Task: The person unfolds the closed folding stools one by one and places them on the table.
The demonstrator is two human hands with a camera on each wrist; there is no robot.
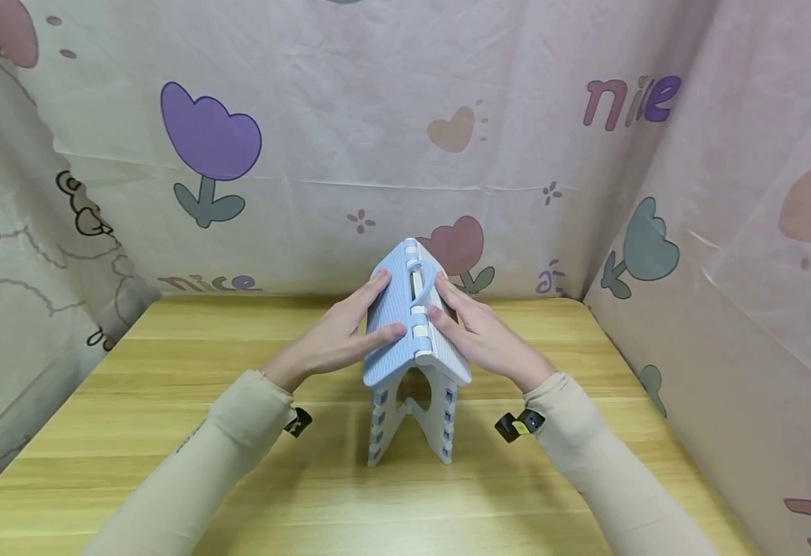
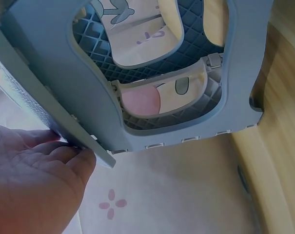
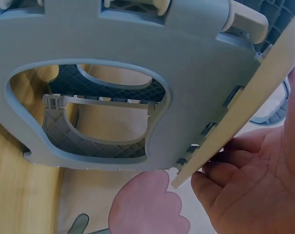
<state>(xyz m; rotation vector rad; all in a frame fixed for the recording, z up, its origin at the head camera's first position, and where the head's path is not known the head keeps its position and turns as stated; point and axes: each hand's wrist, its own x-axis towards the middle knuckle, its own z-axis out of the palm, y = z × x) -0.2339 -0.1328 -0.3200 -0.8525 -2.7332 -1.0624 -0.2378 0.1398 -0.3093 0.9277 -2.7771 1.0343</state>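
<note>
A blue and white folding step stool (image 1: pixel 386 357) stands upright on the table, partly folded, its two top panels sloping down from a hinged middle like a roof. A loop-shaped blue handle (image 1: pixel 430 284) lies along the ridge. Against the left panel rests my left hand (image 1: pixel 336 333), fingers extended and thumb spread towards the ridge. The right hand (image 1: pixel 483 333) lies on the white panel opposite, fingers near the handle. Both wrist views show the stool's side frame (image 2: pixel 245 63) with large cut-outs, and fingers along the outer face of each panel.
A wood-grain table (image 1: pixel 252 463) carries the stool. Printed cloth (image 1: pixel 322 100) with flowers and hearts hangs behind and on both sides. Each wrist wears a small dark camera, one (image 1: pixel 298 422) on the left and another (image 1: pixel 519 425) on the right.
</note>
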